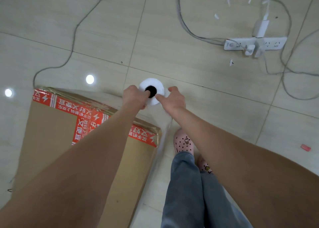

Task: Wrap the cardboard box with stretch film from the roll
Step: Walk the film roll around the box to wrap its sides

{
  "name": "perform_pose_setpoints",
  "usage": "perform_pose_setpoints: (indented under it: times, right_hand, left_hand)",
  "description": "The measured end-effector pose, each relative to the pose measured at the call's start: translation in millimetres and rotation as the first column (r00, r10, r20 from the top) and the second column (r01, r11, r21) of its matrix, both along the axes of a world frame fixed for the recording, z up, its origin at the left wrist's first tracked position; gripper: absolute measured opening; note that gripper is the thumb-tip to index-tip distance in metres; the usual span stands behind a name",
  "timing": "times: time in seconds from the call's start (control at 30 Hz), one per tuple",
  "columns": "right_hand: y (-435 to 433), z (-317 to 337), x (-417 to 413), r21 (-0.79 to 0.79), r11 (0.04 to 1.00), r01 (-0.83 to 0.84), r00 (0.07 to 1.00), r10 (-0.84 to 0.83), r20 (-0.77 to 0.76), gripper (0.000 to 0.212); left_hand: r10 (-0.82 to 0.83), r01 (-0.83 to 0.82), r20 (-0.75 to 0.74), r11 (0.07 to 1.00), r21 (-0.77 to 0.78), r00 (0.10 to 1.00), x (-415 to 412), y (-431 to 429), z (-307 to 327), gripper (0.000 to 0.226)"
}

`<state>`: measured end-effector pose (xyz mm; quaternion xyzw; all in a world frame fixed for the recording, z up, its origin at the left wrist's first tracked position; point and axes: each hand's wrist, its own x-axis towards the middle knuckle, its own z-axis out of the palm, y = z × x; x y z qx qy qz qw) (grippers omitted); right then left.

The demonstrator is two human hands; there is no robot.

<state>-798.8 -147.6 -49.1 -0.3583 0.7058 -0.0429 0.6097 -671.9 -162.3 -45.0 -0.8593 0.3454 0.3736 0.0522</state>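
Observation:
A large brown cardboard box [51, 127] with red printed tape stands on the floor at the lower left, under my left forearm. The stretch film roll [156, 86], white with a dark core hole, is held upright beyond the box's far right corner. My left hand [134, 96] grips the roll's left side with a finger hooked into the core. My right hand [172, 98] holds the roll's right side with curled fingers. A sheet of clear film [164, 132] runs from the roll down along the box's right edge.
A white power strip [276, 44] with plugged adapters and grey cables lies on the tiled floor at the upper right. A grey cable [74, 38] snakes at the upper left. My legs in grey trousers and pink shoes [183, 141] stand right of the box. A small red item [305, 147] lies far right.

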Motion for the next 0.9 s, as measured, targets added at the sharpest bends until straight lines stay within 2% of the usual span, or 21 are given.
perform_pose_setpoints:
  times: [0.1, 0.23, 0.37, 0.47, 0.53, 0.6, 0.67, 0.73, 0.8, 0.9]
  right_hand:
    - [-9.2, -2.2, 17.2, 0.002, 1.000, -0.023, 1.000, 0.023, -0.012, 0.054]
    - [-10.8, -7.7, 28.3, 0.016, 1.000, -0.018, 0.999, 0.019, -0.037, 0.043]
    - [-14.1, -8.4, 32.8, -0.076, 0.994, -0.078, 0.988, 0.067, -0.140, 0.038]
    - [-24.0, -0.8, 41.6, -0.149, 0.974, -0.169, 0.972, 0.140, -0.188, 0.041]
    - [-31.0, 1.5, 50.6, -0.228, 0.947, -0.226, 0.964, 0.184, -0.194, 0.042]
    - [-37.2, 2.1, 59.5, -0.271, 0.940, -0.206, 0.972, 0.166, -0.163, 0.044]
    - [-44.4, 2.8, 66.2, -0.184, 0.973, -0.136, 0.987, 0.119, -0.104, 0.052]
    - [-49.9, 4.1, 72.5, -0.065, 0.990, -0.124, 0.991, 0.120, -0.058, 0.056]
    - [-56.1, 4.8, 80.3, -0.041, 0.990, -0.137, 0.990, 0.135, -0.052, 0.054]
    - [-70.2, 4.3, 92.1, -0.054, 0.986, -0.159, 0.985, 0.155, -0.081, 0.045]
  left_hand:
    - [-0.207, 0.204, 0.035, 0.976, 0.070, 0.978, 8.3, -5.0, -2.1, 0.035]
    - [-0.457, 0.455, 0.052, 0.889, 0.046, 0.888, 11.6, -17.4, -6.0, 0.041]
    - [-0.579, 0.576, 0.087, 0.815, 0.060, 0.811, 13.3, -26.2, -10.4, 0.021]
    - [-0.447, 0.448, 0.088, 0.894, 0.016, 0.890, 26.1, -26.9, -11.1, 0.020]
    - [-0.249, 0.250, 0.054, 0.968, -0.013, 0.967, 38.1, -25.5, -11.1, 0.025]
    - [0.010, -0.011, -0.014, 0.999, -0.050, 1.000, 47.6, -22.5, -11.3, 0.025]
    - [0.254, -0.261, -0.107, 0.964, -0.053, 0.961, 51.3, -19.6, -9.2, 0.023]
    - [0.438, -0.448, -0.189, 0.894, -0.014, 0.879, 54.4, -20.6, -6.1, 0.025]
    - [0.477, -0.483, -0.230, 0.875, 0.034, 0.848, 57.0, -27.0, -4.1, 0.029]
    - [0.344, -0.341, -0.193, 0.939, 0.052, 0.919, 66.9, -39.6, 0.0, 0.035]
